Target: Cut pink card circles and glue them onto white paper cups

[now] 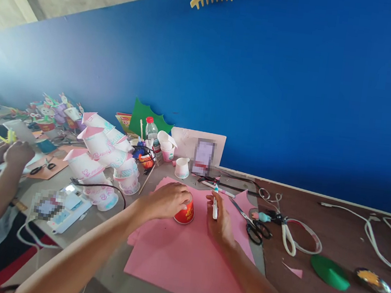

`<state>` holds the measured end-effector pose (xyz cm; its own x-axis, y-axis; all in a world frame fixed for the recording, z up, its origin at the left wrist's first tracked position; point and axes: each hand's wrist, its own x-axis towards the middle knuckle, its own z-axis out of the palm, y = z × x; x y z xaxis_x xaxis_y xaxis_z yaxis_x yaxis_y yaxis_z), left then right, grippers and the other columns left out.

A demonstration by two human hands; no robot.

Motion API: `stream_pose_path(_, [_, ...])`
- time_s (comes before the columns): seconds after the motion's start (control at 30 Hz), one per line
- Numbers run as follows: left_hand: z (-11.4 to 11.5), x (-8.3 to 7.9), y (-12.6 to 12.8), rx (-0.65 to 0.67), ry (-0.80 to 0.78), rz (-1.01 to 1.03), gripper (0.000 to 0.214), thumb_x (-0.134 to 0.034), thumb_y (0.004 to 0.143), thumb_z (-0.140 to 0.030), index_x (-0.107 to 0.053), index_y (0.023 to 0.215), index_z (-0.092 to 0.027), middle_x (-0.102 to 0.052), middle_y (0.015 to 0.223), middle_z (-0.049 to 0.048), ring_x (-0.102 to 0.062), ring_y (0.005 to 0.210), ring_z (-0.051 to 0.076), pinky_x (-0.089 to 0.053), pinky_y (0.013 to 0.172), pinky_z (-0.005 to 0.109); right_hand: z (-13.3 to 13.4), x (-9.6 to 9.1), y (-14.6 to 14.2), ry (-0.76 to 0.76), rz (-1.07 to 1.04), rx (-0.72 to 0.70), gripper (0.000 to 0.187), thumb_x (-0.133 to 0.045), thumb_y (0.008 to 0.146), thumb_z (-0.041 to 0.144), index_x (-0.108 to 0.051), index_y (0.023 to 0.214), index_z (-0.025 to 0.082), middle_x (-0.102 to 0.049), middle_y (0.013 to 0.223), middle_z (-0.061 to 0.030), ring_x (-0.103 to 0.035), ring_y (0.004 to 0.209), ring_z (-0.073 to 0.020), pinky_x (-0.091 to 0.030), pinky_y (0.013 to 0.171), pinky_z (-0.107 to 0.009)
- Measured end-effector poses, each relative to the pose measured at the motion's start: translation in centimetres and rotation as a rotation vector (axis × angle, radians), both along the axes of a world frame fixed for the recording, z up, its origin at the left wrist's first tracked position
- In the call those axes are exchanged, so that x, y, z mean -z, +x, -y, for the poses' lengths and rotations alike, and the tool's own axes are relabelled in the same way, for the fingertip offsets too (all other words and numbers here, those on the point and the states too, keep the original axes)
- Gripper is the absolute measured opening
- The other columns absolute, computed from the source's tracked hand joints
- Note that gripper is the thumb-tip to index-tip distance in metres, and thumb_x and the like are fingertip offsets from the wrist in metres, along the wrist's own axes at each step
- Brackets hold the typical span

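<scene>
My left hand [171, 200] is closed over a red paper cup [185, 213] with gold marks, which stands on a sheet of pink paper [181, 263]. In my right hand [221, 221] is a white marker [215, 206], held nearly upright between thumb and fingers, just right of the cup and apart from it. Another pen [225, 191] lies behind, near the far edge of the pink paper. Black-handled scissors [255, 227] rest at the paper's right side, blades pointing up and left.
Stacks of white paper cups [101, 170] with pink tops stand on the left, near a bottle [151, 134]. Cables [295, 235] and a green paper piece [330, 272] lie right. A co-worker's hands [12, 152] are at far left. A blue partition [295, 92] rises behind.
</scene>
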<state>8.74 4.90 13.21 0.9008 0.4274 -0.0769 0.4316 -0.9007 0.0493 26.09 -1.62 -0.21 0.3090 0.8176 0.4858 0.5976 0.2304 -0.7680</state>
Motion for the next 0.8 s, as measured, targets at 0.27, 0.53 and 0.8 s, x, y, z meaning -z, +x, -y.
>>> stream_pose_path(0.27, [1.1, 2.7, -1.3, -0.235, -0.078, 0.184, 0.053, -0.058, 0.077, -0.022, -0.040, 0.128, -0.024, -0.045, 0.136, 0.0076, -0.042, 0.124, 0.024, -0.038, 0.100, 0.037, 0.1, 0.6, 0.5, -0.001, -0.112, -0.025, 0.030, -0.039, 0.091, 0.026, -0.046, 0.121, 0.020, -0.065, 0.102, -0.0083, -0.064, 0.086, -0.0191, -0.051, 0.076, -0.033])
stream_pose_path(0.53, [-0.4, 3.3, -2.0, -0.477, -0.132, 0.670, 0.055, -0.060, 0.079, -0.032, -0.042, 0.130, -0.022, -0.055, 0.128, 0.0092, -0.053, 0.115, 0.024, -0.042, 0.096, 0.036, 0.1, 0.5, 0.7, 0.016, -0.124, -0.011, 0.030, -0.034, 0.093, 0.026, -0.042, 0.122, 0.021, -0.065, 0.101, -0.0082, -0.064, 0.087, -0.0177, -0.053, 0.074, -0.032])
stream_pose_path(0.8, [-0.4, 3.7, -3.8, -0.578, -0.099, 0.830, 0.058, -0.061, 0.078, -0.036, -0.042, 0.131, -0.021, -0.052, 0.130, 0.0117, -0.050, 0.118, 0.026, -0.041, 0.098, 0.040, 0.6, -2.3, 2.2, -0.038, 0.086, -0.049, 0.032, -0.042, 0.088, 0.024, -0.050, 0.118, 0.018, -0.067, 0.100, -0.0120, -0.062, 0.091, -0.0272, -0.049, 0.078, -0.042])
